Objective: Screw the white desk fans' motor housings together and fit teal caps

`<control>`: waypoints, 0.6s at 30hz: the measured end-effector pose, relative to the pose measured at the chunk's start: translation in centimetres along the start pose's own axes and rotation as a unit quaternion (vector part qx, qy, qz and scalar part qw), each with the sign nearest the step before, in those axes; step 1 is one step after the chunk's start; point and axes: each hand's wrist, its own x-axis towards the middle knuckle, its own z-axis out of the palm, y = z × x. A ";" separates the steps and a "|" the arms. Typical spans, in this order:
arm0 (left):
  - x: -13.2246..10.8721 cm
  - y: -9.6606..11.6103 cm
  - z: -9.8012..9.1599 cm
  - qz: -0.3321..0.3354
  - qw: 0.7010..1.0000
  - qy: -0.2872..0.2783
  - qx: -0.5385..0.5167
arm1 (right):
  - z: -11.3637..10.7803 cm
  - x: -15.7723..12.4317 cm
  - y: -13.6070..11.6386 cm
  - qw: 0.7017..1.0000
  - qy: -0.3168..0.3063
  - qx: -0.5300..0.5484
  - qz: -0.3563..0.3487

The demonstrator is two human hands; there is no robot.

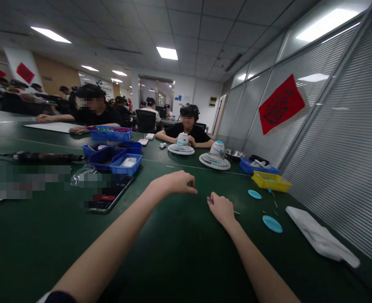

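My left hand (pixel 178 182) hovers above the green table, its fingers loosely bent, with a gap between thumb and finger and nothing seen in it. To its right, my right hand (pixel 222 207) is closed around what looks like a slim screwdriver (pixel 237 213). The thin metal shaft sticks out on the hand's right side, and a dark purplish end shows at the fingertips; the palm hides the rest. Beyond my hands, a white fan head (pixel 215 160) rests grille down. Light-blue discs (pixel 272 224) and several small screws or pins (pixel 275 204) lie to the right.
Across the table, a co-worker has both hands at another white fan head (pixel 181 149). Blue bins (pixel 126 169) and a phone (pixel 110 198) are on the left, near a dark power tool (pixel 47 157). A yellow tray (pixel 271 186) and a white packet (pixel 321 235) lie right.
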 end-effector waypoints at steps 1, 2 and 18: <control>0.3 -0.4 0.5 -0.021 1.000 -0.018 0.010 | -0.1 -0.1 0.0 1.000 -0.007 0.013 -0.005; 0.7 -0.8 1.2 -0.045 0.998 -0.033 0.019 | -0.1 -0.2 0.1 1.000 -0.014 0.024 -0.010; 3.6 -2.7 10.5 -0.119 0.984 0.109 0.070 | -0.4 0.0 0.6 0.999 -0.018 0.029 -0.042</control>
